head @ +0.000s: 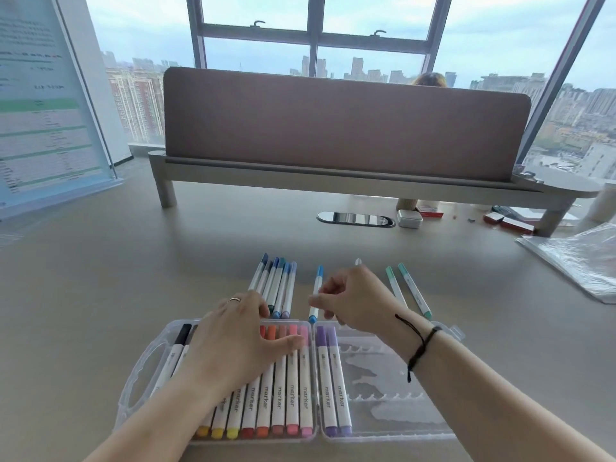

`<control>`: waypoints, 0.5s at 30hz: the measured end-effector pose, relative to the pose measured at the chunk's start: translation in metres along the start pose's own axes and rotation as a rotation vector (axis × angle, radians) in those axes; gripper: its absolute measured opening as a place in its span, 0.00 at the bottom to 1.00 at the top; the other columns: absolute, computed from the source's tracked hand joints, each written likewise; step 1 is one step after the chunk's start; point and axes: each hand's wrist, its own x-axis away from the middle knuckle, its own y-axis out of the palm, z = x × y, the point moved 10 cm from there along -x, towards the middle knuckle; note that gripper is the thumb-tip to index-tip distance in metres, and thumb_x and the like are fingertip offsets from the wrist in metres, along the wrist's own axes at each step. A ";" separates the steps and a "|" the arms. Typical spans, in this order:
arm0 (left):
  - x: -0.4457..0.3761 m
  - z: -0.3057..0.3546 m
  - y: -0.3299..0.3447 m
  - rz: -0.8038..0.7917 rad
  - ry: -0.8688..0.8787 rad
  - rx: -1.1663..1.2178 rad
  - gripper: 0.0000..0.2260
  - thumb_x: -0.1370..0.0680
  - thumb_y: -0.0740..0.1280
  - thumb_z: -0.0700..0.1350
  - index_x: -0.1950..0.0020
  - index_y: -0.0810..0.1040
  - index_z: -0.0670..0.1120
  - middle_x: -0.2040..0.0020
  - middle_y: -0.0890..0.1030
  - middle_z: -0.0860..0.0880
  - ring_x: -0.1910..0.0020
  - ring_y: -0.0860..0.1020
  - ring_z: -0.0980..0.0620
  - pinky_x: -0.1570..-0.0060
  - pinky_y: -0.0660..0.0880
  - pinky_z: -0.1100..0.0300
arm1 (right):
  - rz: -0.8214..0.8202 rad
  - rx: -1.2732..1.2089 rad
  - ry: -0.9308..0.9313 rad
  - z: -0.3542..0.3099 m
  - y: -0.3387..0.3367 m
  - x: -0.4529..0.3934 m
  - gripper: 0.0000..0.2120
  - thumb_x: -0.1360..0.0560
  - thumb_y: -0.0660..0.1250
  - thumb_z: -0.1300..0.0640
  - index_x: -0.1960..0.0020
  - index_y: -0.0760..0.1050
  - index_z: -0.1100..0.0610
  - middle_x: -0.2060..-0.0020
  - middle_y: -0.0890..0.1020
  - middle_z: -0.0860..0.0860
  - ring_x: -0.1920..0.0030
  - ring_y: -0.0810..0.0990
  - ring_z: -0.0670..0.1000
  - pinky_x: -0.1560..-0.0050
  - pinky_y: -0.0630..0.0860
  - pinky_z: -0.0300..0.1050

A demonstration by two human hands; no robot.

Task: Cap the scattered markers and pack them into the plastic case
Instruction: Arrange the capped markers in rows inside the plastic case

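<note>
A wide grey desk (100,278) runs up to a brown partition screen (343,128), with tall windows and city blocks behind. Near the front edge lies the open clear plastic case (400,418): its left half holds a row of capped markers from black through yellow, orange, red and pink, and its right half holds two purple markers (335,378) at the left end of otherwise bare slots. The left hand (240,341), wearing a ring, rests flat on the left row with its fingers spread and fairly straight. The right hand (353,300) hovers just beyond the case, fingertips pinching a blue marker (316,293); a black cord circles its wrist. Just behind the left hand lies a bundle of blue markers (278,285), and to the right two green markers (408,291) lie side by side. A crinkled plastic bag (576,258) sits far right.
</note>
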 end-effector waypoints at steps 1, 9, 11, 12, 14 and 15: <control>0.000 -0.001 0.000 0.005 -0.002 0.006 0.27 0.36 0.62 0.78 0.52 0.68 0.59 0.57 0.75 0.60 0.56 0.73 0.63 0.54 0.74 0.60 | 0.010 0.005 -0.002 -0.006 0.003 -0.013 0.10 0.26 0.75 0.52 0.61 0.81 0.57 0.71 0.83 0.48 0.75 0.74 0.43 0.69 0.74 0.38; 0.003 -0.002 -0.005 0.049 0.000 0.053 0.27 0.36 0.63 0.78 0.55 0.68 0.57 0.59 0.75 0.59 0.57 0.73 0.61 0.54 0.74 0.60 | -0.018 0.275 0.070 -0.027 0.038 -0.077 0.10 0.29 0.71 0.59 0.65 0.73 0.61 0.72 0.73 0.51 0.72 0.70 0.50 0.72 0.68 0.38; 0.003 -0.002 -0.005 0.054 0.005 0.063 0.27 0.37 0.63 0.78 0.55 0.68 0.57 0.58 0.75 0.60 0.56 0.73 0.61 0.54 0.73 0.60 | -0.014 0.304 0.096 -0.028 0.038 -0.081 0.11 0.28 0.69 0.61 0.66 0.69 0.58 0.72 0.73 0.51 0.73 0.70 0.49 0.75 0.66 0.37; 0.003 -0.002 -0.005 0.057 0.006 0.066 0.27 0.37 0.63 0.78 0.55 0.68 0.57 0.58 0.75 0.60 0.56 0.72 0.61 0.54 0.73 0.60 | -0.012 0.312 0.104 -0.028 0.038 -0.083 0.11 0.27 0.67 0.62 0.66 0.69 0.58 0.72 0.73 0.52 0.73 0.71 0.49 0.76 0.66 0.37; 0.003 -0.003 -0.005 0.060 0.009 0.068 0.26 0.36 0.63 0.78 0.55 0.68 0.57 0.59 0.74 0.60 0.56 0.72 0.60 0.55 0.72 0.59 | 0.001 0.327 0.115 -0.027 0.037 -0.084 0.09 0.28 0.66 0.63 0.66 0.70 0.58 0.72 0.74 0.52 0.73 0.71 0.49 0.76 0.65 0.37; 0.003 -0.002 -0.005 0.062 0.012 0.067 0.26 0.36 0.63 0.78 0.55 0.68 0.57 0.59 0.74 0.60 0.55 0.72 0.60 0.55 0.71 0.59 | 0.009 0.337 0.116 -0.026 0.036 -0.084 0.09 0.28 0.65 0.63 0.66 0.70 0.58 0.72 0.74 0.52 0.73 0.72 0.50 0.76 0.66 0.37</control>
